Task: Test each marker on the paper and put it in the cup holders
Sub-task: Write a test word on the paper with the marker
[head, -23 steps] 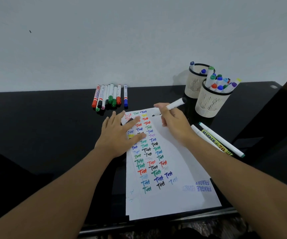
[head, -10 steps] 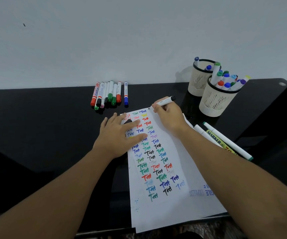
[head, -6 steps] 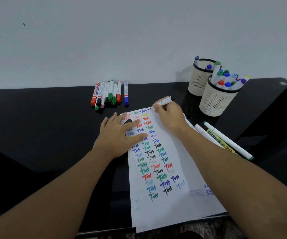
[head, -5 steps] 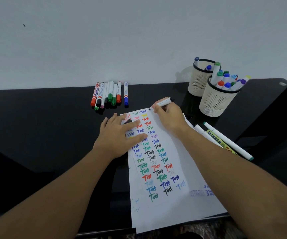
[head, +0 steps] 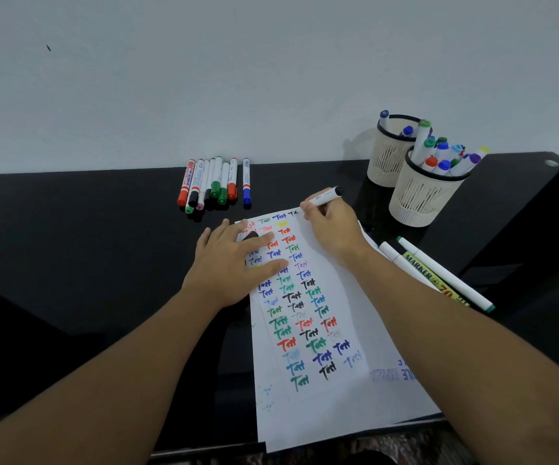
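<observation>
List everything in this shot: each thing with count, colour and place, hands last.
paper: white sheets, rows of coloured "Test" words, centre of table.
marker in use: one, white with black end, tip on the paper's far edge.
loose markers: about nine, red, black, green, pink and blue caps, in a row by the wall.
cup holders: two, cream with black rims, far right, both holding markers.
side markers: three, two white, one yellow, right of paper.
table: one, black.
left hand: flat on paper.
right hand: grips marker in use.
</observation>
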{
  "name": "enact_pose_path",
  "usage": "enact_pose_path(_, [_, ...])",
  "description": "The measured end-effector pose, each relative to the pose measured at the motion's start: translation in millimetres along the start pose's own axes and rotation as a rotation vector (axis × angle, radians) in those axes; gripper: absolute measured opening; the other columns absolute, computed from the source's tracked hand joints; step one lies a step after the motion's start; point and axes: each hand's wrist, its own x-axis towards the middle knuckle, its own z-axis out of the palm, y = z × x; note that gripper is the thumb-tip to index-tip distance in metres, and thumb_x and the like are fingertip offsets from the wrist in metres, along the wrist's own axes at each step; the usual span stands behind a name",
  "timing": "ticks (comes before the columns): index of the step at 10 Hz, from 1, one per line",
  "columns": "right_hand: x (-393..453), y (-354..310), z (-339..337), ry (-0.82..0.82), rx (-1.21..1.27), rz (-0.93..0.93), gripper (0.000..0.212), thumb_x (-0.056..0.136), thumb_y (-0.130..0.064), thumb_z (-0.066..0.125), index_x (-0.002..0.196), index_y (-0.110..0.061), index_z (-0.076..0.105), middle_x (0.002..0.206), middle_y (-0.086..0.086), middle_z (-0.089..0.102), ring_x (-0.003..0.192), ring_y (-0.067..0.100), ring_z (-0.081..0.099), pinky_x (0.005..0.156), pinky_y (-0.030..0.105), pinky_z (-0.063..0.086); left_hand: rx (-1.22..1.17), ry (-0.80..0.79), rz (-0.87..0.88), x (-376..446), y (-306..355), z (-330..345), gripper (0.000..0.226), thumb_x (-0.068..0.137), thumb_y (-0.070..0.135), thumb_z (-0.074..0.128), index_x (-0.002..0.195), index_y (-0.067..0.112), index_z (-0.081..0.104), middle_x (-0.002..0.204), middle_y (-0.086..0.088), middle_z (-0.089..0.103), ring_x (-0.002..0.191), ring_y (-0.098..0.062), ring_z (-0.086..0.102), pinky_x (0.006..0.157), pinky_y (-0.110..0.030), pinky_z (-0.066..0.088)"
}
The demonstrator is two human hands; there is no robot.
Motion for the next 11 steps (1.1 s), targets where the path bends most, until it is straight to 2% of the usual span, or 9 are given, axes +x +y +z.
enact_pose_path(7, [-2.9,-2.7,-2.4,0.02,-0.009,-0.003,0.031,0.105,-0.043,0.055,0.103,-0.014,0.065,0.095,0.004,0.071,0.088,0.016,0.068,0.087,0.043,0.059,0.007,0.006,0.007,1.8,-1.5,0.5,0.088,0.071,0.095,0.027,0.148,0.053,0.038,0.166,0.004,0.021,0.155,-0.023,0.007,0.124,-0.051,-0.001])
enact_pose_path(10, [-3.6,-1.6,-3.0,0.029,-0.034,0.003,0.029,0.105,-0.042,0.054,0.097,-0.016,0.062,0.092,0.002,0.069,0.085,0.016,0.068,0.084,0.038,0.059,-0.005,0.02,0.008,-0.2,0.6,-1.1,0.088,0.07,0.094,0.027,0.147,0.053,0.039,0.166,0.004,0.022,0.155,-0.023,0.007,0.125,-0.051,-0.001])
enact_pose_path(11, [-3.7,-2.7,-2.5,0.019,-0.016,0.003,0.031,0.105,-0.043,0.054,0.103,-0.013,0.065,0.094,0.003,0.07,0.087,0.017,0.068,0.085,0.04,0.059,-0.001,0.023,0.015,-0.1,1.6,-1.6,0.09,0.069,0.095,0.026,0.147,0.053,0.039,0.166,0.003,0.022,0.155,-0.023,0.007,0.124,-0.051,0.0])
